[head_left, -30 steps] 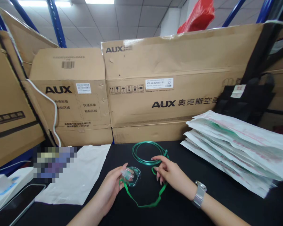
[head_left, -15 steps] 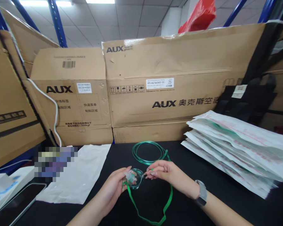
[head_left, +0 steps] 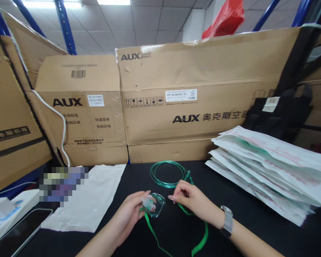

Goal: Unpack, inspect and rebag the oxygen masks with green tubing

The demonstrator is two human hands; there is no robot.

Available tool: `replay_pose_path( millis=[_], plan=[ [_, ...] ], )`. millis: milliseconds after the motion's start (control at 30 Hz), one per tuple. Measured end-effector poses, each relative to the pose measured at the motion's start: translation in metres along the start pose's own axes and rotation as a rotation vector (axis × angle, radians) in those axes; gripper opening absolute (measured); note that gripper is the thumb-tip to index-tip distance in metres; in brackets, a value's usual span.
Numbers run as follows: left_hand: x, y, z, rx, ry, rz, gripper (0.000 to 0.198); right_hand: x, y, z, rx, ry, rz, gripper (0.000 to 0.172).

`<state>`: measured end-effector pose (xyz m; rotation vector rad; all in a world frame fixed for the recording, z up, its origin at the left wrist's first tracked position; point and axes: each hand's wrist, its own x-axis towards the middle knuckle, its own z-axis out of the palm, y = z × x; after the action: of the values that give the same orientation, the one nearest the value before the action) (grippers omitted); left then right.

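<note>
My left hand (head_left: 135, 207) is closed around a clear plastic oxygen mask (head_left: 158, 206), its whitish connector towards my thumb. From the mask's near side a green elastic strap (head_left: 200, 243) runs down past the bottom of the view and back up to my right hand. The fingers of my right hand (head_left: 186, 196) are pinched just right of the mask, apart from it, and the strap comes out beneath them; its very end is hidden. Behind both hands a coil of green tubing (head_left: 168, 161) lies on the black table.
A stack of white packets (head_left: 256, 167) stands at the right. On the left lie a white plastic bag (head_left: 96, 200), a phone (head_left: 29, 232) and a power strip (head_left: 24, 203). Cardboard boxes (head_left: 160, 128) wall off the back, and a black bag (head_left: 278, 114) is at the back right.
My right hand has drawn a little away from the mask's edge, and the strap's loop has swung right and down. My left hand keeps the mask nearly in place.
</note>
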<state>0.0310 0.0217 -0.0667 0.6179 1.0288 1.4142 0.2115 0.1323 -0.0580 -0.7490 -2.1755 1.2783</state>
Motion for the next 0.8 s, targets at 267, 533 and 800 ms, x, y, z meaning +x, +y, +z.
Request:
replay_pose_path(
  millis=[267,533,800],
  plan=[
    [-0.008,0.002,0.009,0.100,-0.226,0.068,0.016,-0.004,-0.007,0.009,0.240,-0.069,-0.017,0.034],
    [-0.013,0.000,0.016,0.334,-0.185,0.053,0.024,-0.007,-0.002,0.021,0.156,-0.094,0.005,0.039],
    [-0.012,-0.006,0.017,0.395,-0.135,0.012,0.033,-0.009,-0.002,0.023,0.029,-0.111,0.000,0.041]
  ],
)
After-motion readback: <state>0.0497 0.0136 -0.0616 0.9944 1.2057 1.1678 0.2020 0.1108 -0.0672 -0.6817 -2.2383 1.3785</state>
